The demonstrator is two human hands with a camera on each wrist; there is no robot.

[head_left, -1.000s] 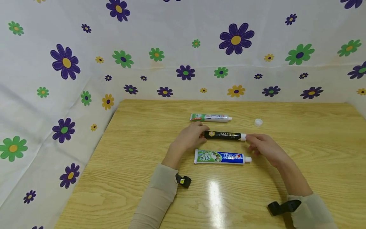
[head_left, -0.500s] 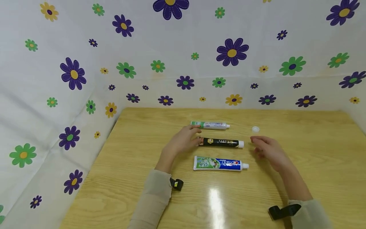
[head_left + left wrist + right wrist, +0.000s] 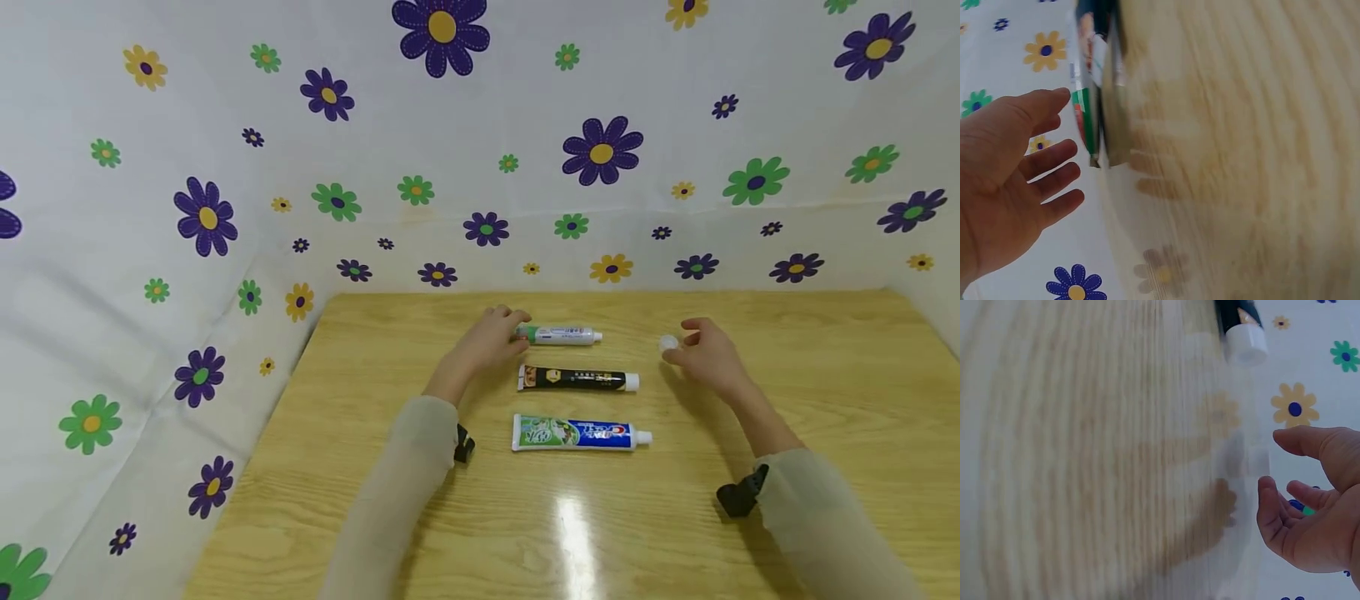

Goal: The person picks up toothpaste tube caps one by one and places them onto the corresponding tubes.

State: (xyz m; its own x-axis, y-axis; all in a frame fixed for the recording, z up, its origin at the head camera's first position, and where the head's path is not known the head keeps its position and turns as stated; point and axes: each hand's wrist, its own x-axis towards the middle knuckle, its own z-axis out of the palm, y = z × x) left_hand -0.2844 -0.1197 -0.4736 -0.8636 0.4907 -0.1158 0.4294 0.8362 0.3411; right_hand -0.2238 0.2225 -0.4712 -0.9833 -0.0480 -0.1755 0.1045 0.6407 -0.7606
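Three toothpaste tubes lie in a column on the wooden table. My left hand (image 3: 483, 346) is at the flat end of the farthest, a small white-and-green tube (image 3: 566, 336). In the left wrist view, that hand's fingers are spread beside the tube's green end (image 3: 1087, 122). My right hand (image 3: 707, 358) reaches to a small white cap (image 3: 667, 342); in the right wrist view, thumb and fingers stand apart around the cap (image 3: 1260, 461). Nearer lie a black tube (image 3: 577, 379) with its white cap on and a blue-and-green Crest tube (image 3: 581, 433), both untouched.
The wooden table (image 3: 337, 483) ends at a white cloth (image 3: 525, 192) with printed flowers behind and on the left. Light glares off the table's front middle. A black camera band (image 3: 741, 493) sits on the right wrist, another (image 3: 463, 444) on the left.
Both hands have left the black tube, which now lies on the table. The left hand has moved back to the small tube, the right hand back to the white cap.
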